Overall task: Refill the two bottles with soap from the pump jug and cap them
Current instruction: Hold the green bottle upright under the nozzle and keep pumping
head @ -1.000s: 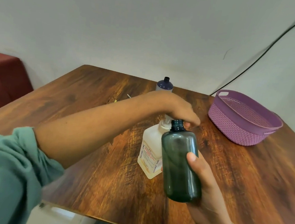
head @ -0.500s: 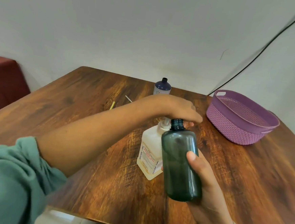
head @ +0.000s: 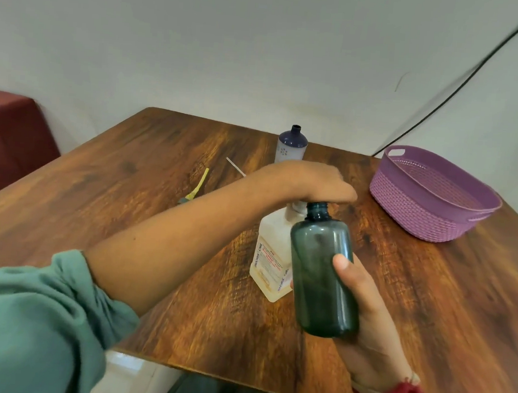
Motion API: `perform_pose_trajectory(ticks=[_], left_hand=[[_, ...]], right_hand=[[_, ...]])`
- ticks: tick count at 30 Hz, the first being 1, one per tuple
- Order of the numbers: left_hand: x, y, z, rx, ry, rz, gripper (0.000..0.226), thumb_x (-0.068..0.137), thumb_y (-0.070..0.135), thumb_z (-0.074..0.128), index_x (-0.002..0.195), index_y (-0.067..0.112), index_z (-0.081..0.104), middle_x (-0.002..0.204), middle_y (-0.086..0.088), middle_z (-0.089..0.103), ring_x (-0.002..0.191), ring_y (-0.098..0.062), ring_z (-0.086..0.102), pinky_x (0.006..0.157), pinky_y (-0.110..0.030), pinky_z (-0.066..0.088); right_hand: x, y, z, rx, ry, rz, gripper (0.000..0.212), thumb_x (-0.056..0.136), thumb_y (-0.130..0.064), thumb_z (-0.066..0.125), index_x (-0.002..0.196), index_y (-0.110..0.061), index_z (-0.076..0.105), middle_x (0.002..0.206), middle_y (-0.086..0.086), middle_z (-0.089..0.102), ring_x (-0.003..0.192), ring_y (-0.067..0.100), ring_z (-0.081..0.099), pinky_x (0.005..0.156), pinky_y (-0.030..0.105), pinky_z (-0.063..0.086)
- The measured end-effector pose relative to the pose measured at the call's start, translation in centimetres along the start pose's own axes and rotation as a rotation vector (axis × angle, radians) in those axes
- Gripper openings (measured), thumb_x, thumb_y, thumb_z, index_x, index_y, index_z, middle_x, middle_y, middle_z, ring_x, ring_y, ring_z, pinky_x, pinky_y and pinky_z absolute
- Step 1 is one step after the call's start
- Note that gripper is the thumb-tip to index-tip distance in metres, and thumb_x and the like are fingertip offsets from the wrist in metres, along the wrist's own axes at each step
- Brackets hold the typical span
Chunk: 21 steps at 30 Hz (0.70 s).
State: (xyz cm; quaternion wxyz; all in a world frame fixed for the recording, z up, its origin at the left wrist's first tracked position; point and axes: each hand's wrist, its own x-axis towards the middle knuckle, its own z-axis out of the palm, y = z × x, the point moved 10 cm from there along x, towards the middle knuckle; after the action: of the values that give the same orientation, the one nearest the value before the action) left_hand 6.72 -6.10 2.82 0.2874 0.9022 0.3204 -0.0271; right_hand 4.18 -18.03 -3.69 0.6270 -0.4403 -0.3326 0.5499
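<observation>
— Which way does the green bottle (head: 322, 275) point?

— Mouth up. Its long axis runs nearly upright, with the neck leaning a little to my left and away from me. It has no cap.

— And where is it, next to your hands?

— My right hand (head: 365, 322) holds it off the table (head: 127, 201). The fingers wrap round the back of its lower half and the thumb presses on the front. Its mouth sits just under the fingers of my left hand (head: 314, 182), right beside the neck of the pump.

— What is the left hand doing?

— It lies palm down on top of the jug (head: 270, 259), fingers stretched out over the pump head and gripping nothing. The head itself is hidden under the hand, so I cannot tell how far down it is.

— And the jug?

— It stands upright on the table, just behind the green bottle, which covers its right side.

— The other one?

— The far bottle (head: 291, 144) stands upright near the far edge, behind my left wrist, also uncapped. It is well apart from both hands.

— Anything else?

— A purple basket (head: 431, 194) sits to the right. A yellow strip (head: 198, 185) and a thin stick (head: 235, 166) lie left of my forearm.
</observation>
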Motion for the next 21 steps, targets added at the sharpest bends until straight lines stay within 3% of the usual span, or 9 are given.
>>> perform_pose_trajectory(ticks=[6, 9, 13, 18, 21], left_hand=[[-0.2, 1.1, -0.5, 0.211, -0.054, 0.035, 0.025, 0.094, 0.037, 0.042, 0.093, 0.015, 0.054, 0.079, 0.001, 0.050, 0.069, -0.014, 0.043, 0.063, -0.025, 0.035], [-0.2, 1.9, -0.3, 0.079, -0.068, 0.085, 0.022, 0.095, 0.030, 0.043, 0.095, 0.011, 0.056, 0.080, 0.002, 0.052, 0.076, -0.016, 0.046, 0.069, -0.026, 0.038], [-0.4, 0.5, -0.2, -0.097, -0.006, 0.044, 0.028, 0.096, 0.028, 0.039, 0.102, 0.010, 0.061, 0.076, 0.010, 0.056, 0.076, -0.011, 0.053, 0.081, -0.028, 0.042], [-0.2, 0.8, -0.6, 0.076, -0.053, 0.020, 0.028, 0.094, 0.034, 0.042, 0.100, 0.013, 0.059, 0.077, 0.010, 0.056, 0.084, -0.014, 0.053, 0.077, -0.027, 0.040], [0.1, 1.2, -1.1, 0.140, -0.021, 0.060, 0.031, 0.094, 0.034, 0.042, 0.102, 0.010, 0.060, 0.081, 0.002, 0.055, 0.076, -0.015, 0.048, 0.068, -0.027, 0.037]], right_hand=[[-0.5, -0.9, 0.0, 0.002, -0.008, -0.012, 0.078, 0.033, -0.054, 0.088, 0.102, -0.021, 0.070, 0.101, 0.011, 0.072, 0.082, 0.021, 0.071, 0.059, 0.027, 0.054], [-0.3, -1.1, -0.2, 0.007, 0.000, -0.018, 0.075, 0.033, -0.055, 0.088, 0.098, -0.022, 0.071, 0.099, 0.009, 0.072, 0.081, 0.020, 0.070, 0.059, 0.028, 0.054], [0.1, -0.4, -0.4, -0.033, 0.010, 0.009, 0.091, 0.035, -0.055, 0.087, 0.115, -0.017, 0.062, 0.106, 0.012, 0.070, 0.087, 0.022, 0.070, 0.062, 0.028, 0.055], [0.3, -0.7, -0.1, -0.028, -0.013, -0.005, 0.088, 0.037, -0.056, 0.087, 0.113, -0.019, 0.064, 0.107, 0.011, 0.070, 0.088, 0.022, 0.070, 0.062, 0.028, 0.055], [0.4, -1.0, -0.1, -0.019, -0.025, -0.012, 0.084, 0.038, -0.055, 0.087, 0.112, -0.020, 0.065, 0.108, 0.012, 0.070, 0.089, 0.022, 0.070, 0.063, 0.028, 0.055]])
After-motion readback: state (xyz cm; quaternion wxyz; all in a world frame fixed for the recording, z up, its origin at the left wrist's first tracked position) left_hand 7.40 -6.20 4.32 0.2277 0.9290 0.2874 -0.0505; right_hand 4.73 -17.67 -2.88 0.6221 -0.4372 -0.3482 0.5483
